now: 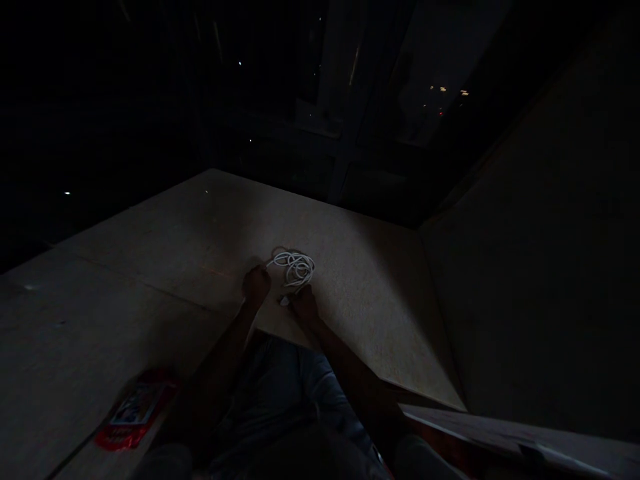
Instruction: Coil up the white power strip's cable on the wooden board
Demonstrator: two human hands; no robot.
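Observation:
A white cable [300, 267] lies in loose, tangled loops on the pale table, just beyond my hands. My left hand [257, 284] is closed at the left side of the loops, and one strand of the cable runs into its fingers. Below the loops, my right hand [305, 305] is closed on the cable near its end. A small white plug [285, 301] sticks out to the left of my right fingers. The dim light hides the exact finger grip.
The pale table [390, 300] carries a thin seam on its left part. A red packet [135, 408] lies at the front left. A dark wall [540, 253] rises on the right. Dark window panes [320, 80] with small points of light stand behind the table.

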